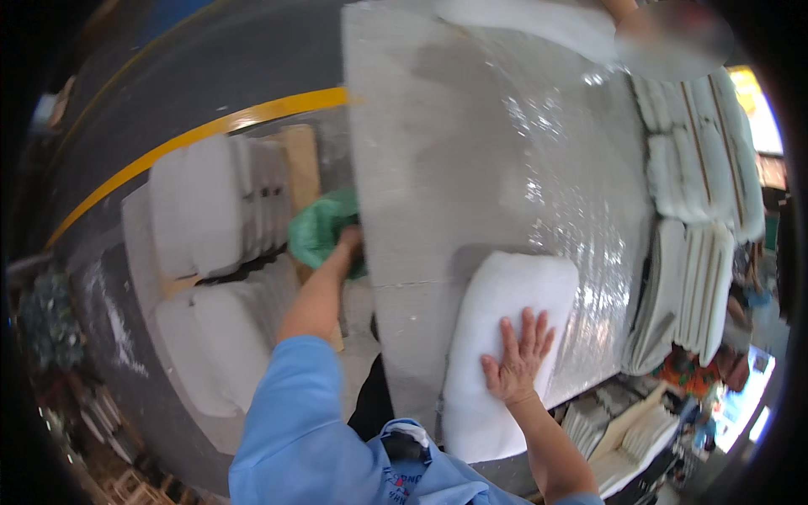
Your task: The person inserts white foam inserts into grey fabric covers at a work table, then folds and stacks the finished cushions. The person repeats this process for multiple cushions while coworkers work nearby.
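My right hand (519,357) lies flat with fingers spread on a white padded cushion (484,404). This long, rounded pad rests on a light grey work table (421,202), near my body. Past the table's left edge my left hand (352,241) reaches down to a crumpled green plastic bag (318,229). Its fingers are hidden by the bag and the shadow, so I cannot see what they grip. Shiny clear plastic film (564,168) covers the right part of the table.
Stacked white pads (202,202) stand on a low pallet to the left, beside a yellow floor line (286,105). More white pads (699,151) are stacked along the table's right edge. Another person (621,8) is across the table by a long white pad (539,27).
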Demonstrator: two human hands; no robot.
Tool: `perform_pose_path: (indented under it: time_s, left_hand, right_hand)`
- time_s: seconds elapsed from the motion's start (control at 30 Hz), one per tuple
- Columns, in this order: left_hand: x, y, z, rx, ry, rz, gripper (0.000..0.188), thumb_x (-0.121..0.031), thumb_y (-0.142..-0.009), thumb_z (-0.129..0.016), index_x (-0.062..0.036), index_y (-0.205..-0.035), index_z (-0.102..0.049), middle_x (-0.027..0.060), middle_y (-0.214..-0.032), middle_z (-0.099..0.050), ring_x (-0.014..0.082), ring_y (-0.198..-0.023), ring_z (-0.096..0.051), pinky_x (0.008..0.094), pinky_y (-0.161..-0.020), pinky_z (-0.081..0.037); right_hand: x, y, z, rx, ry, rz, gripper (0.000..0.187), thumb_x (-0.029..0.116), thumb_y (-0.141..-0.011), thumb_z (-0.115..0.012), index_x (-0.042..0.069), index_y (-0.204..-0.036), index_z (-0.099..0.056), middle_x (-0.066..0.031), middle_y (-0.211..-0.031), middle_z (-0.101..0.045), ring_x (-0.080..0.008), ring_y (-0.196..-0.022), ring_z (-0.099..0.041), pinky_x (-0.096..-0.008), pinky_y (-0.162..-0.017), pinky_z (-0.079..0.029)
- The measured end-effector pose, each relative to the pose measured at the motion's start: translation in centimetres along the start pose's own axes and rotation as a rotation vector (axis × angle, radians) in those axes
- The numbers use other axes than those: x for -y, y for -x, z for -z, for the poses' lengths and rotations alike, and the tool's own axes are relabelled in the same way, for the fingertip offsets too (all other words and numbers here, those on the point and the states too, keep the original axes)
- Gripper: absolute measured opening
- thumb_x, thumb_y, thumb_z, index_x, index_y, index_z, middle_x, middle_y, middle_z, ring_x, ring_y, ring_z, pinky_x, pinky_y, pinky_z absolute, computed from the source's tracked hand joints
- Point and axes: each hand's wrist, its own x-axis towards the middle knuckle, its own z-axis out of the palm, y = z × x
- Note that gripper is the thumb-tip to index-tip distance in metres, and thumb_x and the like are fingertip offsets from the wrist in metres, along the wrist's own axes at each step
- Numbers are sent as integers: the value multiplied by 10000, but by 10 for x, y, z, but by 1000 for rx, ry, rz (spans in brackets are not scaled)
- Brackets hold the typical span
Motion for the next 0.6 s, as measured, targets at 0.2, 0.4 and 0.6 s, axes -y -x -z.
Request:
perform_pose_path:
  time_s: [0.2,0.4,0.6]
  left_hand:
    - [5,-34,-25,252,-64,33,347,-87,-936,-614,22,-1246,-727,268,-1215,-732,423,-1150,-698,441,-978,-552]
    - [2,-5,-5,279,-5,63,360,-77,-943,-596,14,-1269,-718,260,-1217,-733,408,-1140,-702,434,-977,-550]
    - [-15,73,44,74,93,27,375,-66,-949,-578,6,-1293,-708,252,-1219,-735,394,-1130,-706,427,-977,-549]
  right_hand:
    - [0,-3,1,42,0,-40,689,600,-1020,-505,210,-1588,-502,-167,-1739,-253,-434,-1631,-69,-600,-1278,76]
    - [1,-2,5,54,-2,-42,673,594,-1020,-508,245,-1595,-493,-157,-1753,-223,-418,-1635,-49,-593,-1276,83]
    - [1,4,11,61,-11,-39,695,565,-1014,-530,250,-1627,-442,-141,-1762,-190,-422,-1634,-22,-640,-1259,71]
